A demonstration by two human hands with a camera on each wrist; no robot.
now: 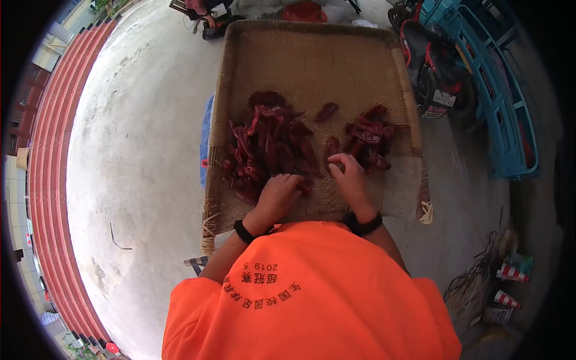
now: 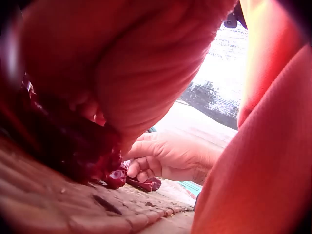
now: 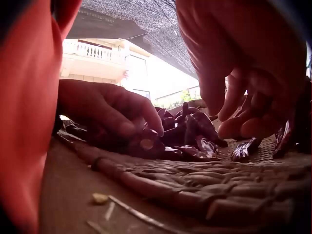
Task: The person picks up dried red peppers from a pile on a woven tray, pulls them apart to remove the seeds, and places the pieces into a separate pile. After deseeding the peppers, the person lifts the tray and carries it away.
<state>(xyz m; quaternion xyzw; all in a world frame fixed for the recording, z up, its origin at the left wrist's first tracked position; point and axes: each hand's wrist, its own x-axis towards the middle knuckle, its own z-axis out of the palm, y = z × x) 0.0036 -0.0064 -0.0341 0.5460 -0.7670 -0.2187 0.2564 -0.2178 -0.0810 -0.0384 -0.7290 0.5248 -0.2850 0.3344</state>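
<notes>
Left hand [image 1: 279, 195] pinching a wrinkled dark-red pepper [image 3: 145, 146] at the larger dark-red heap [image 1: 270, 138], right hand [image 1: 352, 180] with thumb and fingertips apart, near a lone dark-red pepper [image 1: 332, 146] on a tan woven tray [image 1: 312, 60]

An open-air paved yard beside a building: bare concrete ground [image 1: 132, 150] spreads across the frame, with long red steps [image 1: 51, 174] down its left side and a parked motorbike [image 1: 441, 75] at upper right. The right wrist view shows a balustraded balcony [image 3: 95, 52] at upper left, greenery [image 3: 181, 98] near the middle and mesh netting [image 3: 141, 19] overhead.
</notes>
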